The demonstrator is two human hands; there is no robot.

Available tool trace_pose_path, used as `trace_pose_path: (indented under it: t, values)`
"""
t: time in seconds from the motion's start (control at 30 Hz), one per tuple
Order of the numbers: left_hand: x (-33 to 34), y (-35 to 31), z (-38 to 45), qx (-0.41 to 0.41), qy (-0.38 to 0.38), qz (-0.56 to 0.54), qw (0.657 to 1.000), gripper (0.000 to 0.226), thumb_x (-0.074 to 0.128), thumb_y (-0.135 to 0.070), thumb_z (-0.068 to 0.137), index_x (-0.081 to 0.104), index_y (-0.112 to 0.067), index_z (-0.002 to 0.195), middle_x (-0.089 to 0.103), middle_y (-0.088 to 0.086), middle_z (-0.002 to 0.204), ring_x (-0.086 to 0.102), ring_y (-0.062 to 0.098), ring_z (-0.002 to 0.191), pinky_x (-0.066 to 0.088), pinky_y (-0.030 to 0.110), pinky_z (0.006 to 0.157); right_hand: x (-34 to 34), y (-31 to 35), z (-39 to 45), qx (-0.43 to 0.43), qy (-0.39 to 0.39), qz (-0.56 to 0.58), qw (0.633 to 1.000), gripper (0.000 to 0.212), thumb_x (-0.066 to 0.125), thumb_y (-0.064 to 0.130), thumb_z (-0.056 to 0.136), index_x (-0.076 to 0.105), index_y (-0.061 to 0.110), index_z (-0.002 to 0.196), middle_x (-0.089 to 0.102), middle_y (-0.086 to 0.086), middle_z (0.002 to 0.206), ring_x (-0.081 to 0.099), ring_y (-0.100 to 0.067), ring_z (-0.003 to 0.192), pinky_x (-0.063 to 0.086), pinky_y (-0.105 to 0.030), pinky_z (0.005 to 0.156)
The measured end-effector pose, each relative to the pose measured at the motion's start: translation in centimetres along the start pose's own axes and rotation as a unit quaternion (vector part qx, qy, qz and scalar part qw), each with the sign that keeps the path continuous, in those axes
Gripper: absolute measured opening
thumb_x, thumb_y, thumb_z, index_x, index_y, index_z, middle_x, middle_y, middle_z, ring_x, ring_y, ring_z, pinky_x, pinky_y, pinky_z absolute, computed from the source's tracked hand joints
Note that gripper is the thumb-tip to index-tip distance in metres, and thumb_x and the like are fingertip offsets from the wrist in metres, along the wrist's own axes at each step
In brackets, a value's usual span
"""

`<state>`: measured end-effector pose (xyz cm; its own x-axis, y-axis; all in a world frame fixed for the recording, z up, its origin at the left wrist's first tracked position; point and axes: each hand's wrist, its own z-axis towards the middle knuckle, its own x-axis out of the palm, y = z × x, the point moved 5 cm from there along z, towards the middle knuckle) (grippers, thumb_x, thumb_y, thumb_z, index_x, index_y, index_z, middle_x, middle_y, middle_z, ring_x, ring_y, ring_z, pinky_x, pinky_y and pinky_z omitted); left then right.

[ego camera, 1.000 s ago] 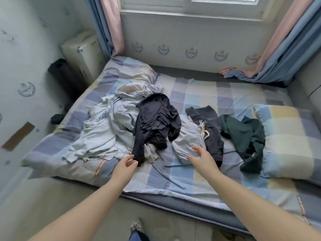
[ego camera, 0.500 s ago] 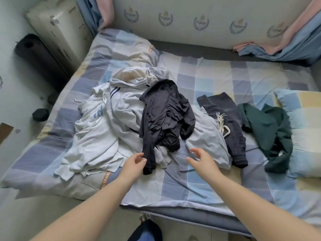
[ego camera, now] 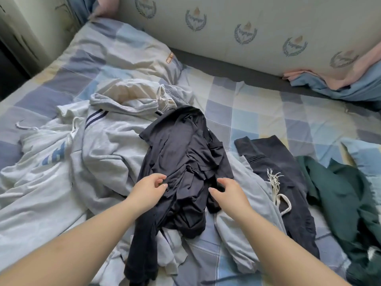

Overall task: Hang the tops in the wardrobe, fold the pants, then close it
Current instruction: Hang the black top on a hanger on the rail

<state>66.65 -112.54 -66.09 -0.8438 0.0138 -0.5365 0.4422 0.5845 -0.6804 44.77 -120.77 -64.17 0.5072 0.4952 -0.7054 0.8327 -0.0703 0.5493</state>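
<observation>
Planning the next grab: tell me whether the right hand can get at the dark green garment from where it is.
Probably yes. The dark green garment lies uncovered on the bed, right of the right hand, which hovers open over the black top; only the dark drawstring pants lie between.

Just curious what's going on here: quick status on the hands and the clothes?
Left hand and right hand open, fingers over the black top, not gripping yet. Top lies crumpled on the grey hoodie. Nothing in the way.

Soft daylight, blurred warped edges
</observation>
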Motion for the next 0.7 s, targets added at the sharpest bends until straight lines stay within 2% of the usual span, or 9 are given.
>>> trace_pose_path:
  t: [0.1, 0.2, 0.33, 0.4, 0.5, 0.6, 0.7]
  values:
    - [1.8, 0.3, 2.9, 0.043, 0.024, 0.091, 0.995, 0.036, 0.051, -0.028, 0.097, 0.054, -0.023, 0.132, 0.043, -0.001, 0.145, 0.037, 0.014, 0.135, 0.028, 0.025, 0.107, 1.4, -0.7, 4.5, -0.001, 0.008, -0.041, 0.999, 0.057, 0.055, 0.035, 0.093, 0.041, 0.01, 0.142, 0.026, -0.004, 0.154, 0.028, -0.016, 0.141, 0.026, -0.026, 0.108]
    - [2.9, 1.1, 5.9, 0.047, 0.044, 0.141, 0.988, 0.04, 0.049, -0.033, 0.097, 0.049, -0.031, 0.137, 0.024, -0.002, 0.156, 0.019, 0.017, 0.145, 0.018, 0.029, 0.114, 2.8, -1.7, 9.1, -0.008, 0.013, -0.088, 0.996, 0.052, 0.053, 0.031, 0.093, 0.045, 0.01, 0.139, 0.023, -0.004, 0.156, 0.031, -0.019, 0.139, 0.03, -0.028, 0.107]
    - [3.5, 2.3, 8.5, 0.031, 0.046, 0.127, 0.99, 0.046, 0.049, -0.037, 0.097, 0.043, -0.031, 0.142, 0.019, -0.002, 0.158, 0.017, 0.019, 0.145, 0.019, 0.033, 0.115, 3.9, -2.8, 13.3, -0.011, 0.015, -0.157, 0.987, 0.052, 0.052, 0.029, 0.093, 0.043, 0.01, 0.141, 0.011, -0.007, 0.159, 0.026, -0.02, 0.142, 0.029, -0.03, 0.109]
    - [4.1, 3.1, 9.4, 0.025, 0.044, 0.109, 0.993, 0.048, 0.051, -0.038, 0.095, 0.042, -0.031, 0.142, 0.018, -0.001, 0.159, 0.016, 0.019, 0.146, 0.019, 0.033, 0.116, 4.2, -3.4, 14.8, -0.008, 0.023, -0.175, 0.984, 0.052, 0.052, 0.028, 0.094, 0.042, 0.006, 0.14, 0.011, -0.013, 0.158, 0.022, -0.019, 0.144, 0.028, -0.029, 0.108]
    - [4.7, 3.7, 9.6, 0.02, 0.037, 0.097, 0.994, 0.048, 0.051, -0.039, 0.095, 0.043, -0.03, 0.142, 0.018, -0.001, 0.158, 0.016, 0.02, 0.146, 0.02, 0.035, 0.117, 4.8, -4.3, 15.9, 0.007, 0.043, -0.164, 0.985, 0.053, 0.053, 0.026, 0.094, 0.042, 0.001, 0.139, 0.031, -0.015, 0.152, 0.036, -0.024, 0.137, 0.032, -0.029, 0.105]
    - [4.8, 3.8, 9.8, 0.026, 0.012, 0.086, 0.996, 0.044, 0.051, -0.035, 0.095, 0.047, -0.027, 0.138, 0.027, 0.0, 0.155, 0.02, 0.018, 0.144, 0.021, 0.034, 0.116, 5.1, -4.1, 15.5, 0.003, 0.01, -0.135, 0.991, 0.049, 0.056, 0.026, 0.093, 0.048, 0.005, 0.137, 0.052, -0.011, 0.139, 0.048, -0.025, 0.127, 0.037, -0.027, 0.099]
    - [4.4, 3.3, 9.6, 0.027, -0.068, 0.052, 0.996, 0.033, 0.053, -0.033, 0.094, 0.058, -0.027, 0.127, 0.051, -0.002, 0.137, 0.043, 0.018, 0.13, 0.035, 0.04, 0.109, 5.0, -1.9, 13.1, -0.073, -0.072, -0.041, 0.994, 0.024, 0.063, 0.024, 0.089, 0.071, 0.013, 0.109, 0.071, -0.002, 0.109, 0.062, -0.017, 0.104, 0.042, -0.024, 0.084]
